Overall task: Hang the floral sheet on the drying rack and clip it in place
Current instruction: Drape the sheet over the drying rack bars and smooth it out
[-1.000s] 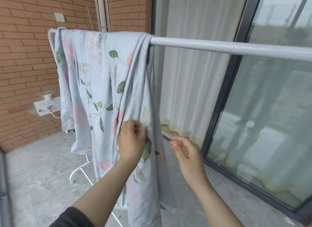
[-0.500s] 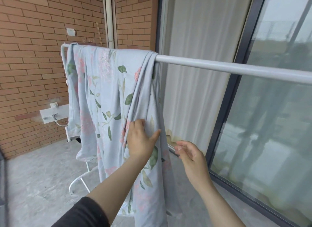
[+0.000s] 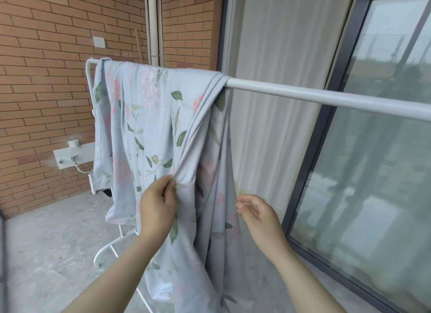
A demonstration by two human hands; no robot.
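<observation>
The pale blue floral sheet [image 3: 151, 117] hangs bunched over the left half of the white drying rack's top bar [image 3: 326, 98]. Its right edge runs down in thick folds. My left hand [image 3: 158, 203] pinches a fold of the sheet at about mid-height, fingers curled into the cloth. My right hand [image 3: 258, 212] hovers just right of the sheet's hanging edge with fingers loosely curled; its fingertips are close to the cloth, and contact is unclear. No clip shows in view.
A brick wall [image 3: 46, 91] stands behind the rack, with a white wall plate and tap [image 3: 74, 157]. The rack's white curved foot [image 3: 105, 249] rests on the concrete floor. A sheer curtain [image 3: 275, 79] and a dark-framed glass door [image 3: 373, 172] lie to the right.
My left hand went from lying on the sheet with thumb out to pinching a fold. My right hand stayed beside the edge. The view tilted up, so the bar sits lower in frame.
</observation>
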